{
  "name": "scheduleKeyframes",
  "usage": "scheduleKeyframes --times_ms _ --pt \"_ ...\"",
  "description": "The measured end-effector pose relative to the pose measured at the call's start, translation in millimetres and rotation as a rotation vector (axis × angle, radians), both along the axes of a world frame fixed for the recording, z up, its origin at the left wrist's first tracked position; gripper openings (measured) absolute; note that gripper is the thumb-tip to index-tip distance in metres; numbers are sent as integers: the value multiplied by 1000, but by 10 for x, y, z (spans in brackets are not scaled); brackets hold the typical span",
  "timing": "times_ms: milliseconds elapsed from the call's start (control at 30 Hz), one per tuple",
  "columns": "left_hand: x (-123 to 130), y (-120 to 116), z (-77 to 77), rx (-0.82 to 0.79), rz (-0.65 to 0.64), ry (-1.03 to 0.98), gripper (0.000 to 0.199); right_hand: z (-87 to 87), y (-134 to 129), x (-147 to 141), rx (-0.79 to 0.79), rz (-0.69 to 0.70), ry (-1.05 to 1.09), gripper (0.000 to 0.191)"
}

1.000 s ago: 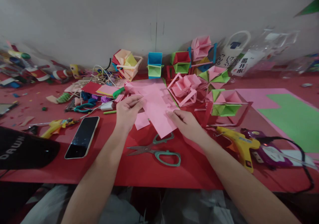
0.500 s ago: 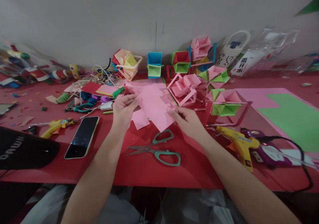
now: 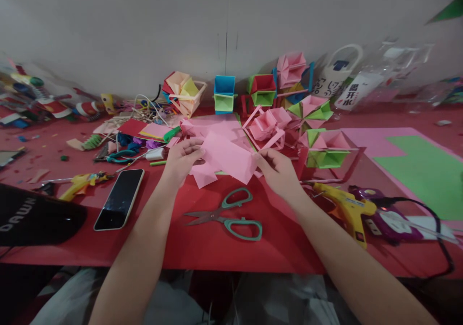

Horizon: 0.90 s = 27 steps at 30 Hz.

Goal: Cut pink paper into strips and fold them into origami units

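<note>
Between my two hands is a sheet of pink paper point(image 3: 229, 157), held up over the table and slightly bent. My left hand point(image 3: 184, 158) pinches its left edge between thumb and fingers. At the sheet's right edge, my right hand point(image 3: 275, 170) grips a corner the same way. Other pink paper point(image 3: 217, 125) lies flat behind the held sheet, and a small pink piece point(image 3: 204, 178) shows beneath it. Nearer to me, a pair of scissors point(image 3: 213, 215) with green handles rests on the red table, blades apart and pointing left.
A phone point(image 3: 119, 199) and a black cylinder point(image 3: 39, 216) stand left. On the right are a yellow glue gun point(image 3: 347, 207), a purple power strip point(image 3: 394, 221) and pink and green sheets point(image 3: 423, 170). Folded paper models point(image 3: 265, 125) line the back, beside a plastic bottle point(image 3: 361, 86).
The pink sheet has turned between my hands, so its lower corner no longer points toward me. My right hand has shifted slightly to the right and up.
</note>
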<state>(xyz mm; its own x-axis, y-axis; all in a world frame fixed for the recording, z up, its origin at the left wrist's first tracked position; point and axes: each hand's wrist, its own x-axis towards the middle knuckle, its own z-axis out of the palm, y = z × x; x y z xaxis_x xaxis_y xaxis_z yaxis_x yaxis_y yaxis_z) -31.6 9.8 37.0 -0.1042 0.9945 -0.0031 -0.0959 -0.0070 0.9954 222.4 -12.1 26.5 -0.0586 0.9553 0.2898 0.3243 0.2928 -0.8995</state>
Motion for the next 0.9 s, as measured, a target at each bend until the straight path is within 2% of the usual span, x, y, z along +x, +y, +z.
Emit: scheduleKeyframes --times_ms 167,333,533,800,900 --pt "-15 -37 22 -57 -163 73 44 12 10 29 8 -8 -18 27" --pt "-16 -53 6 47 -212 207 26 39 -5 22 20 123 -114 27" --pt "-36 -50 -7 155 -300 388 21 19 -11 12 14 152 -102 29" --pt "7 -57 43 308 -181 568 13 5 -2 0 -30 47 -32 35" --pt "50 -62 37 334 -176 585 11 7 -7 8 48 31 -74 27"
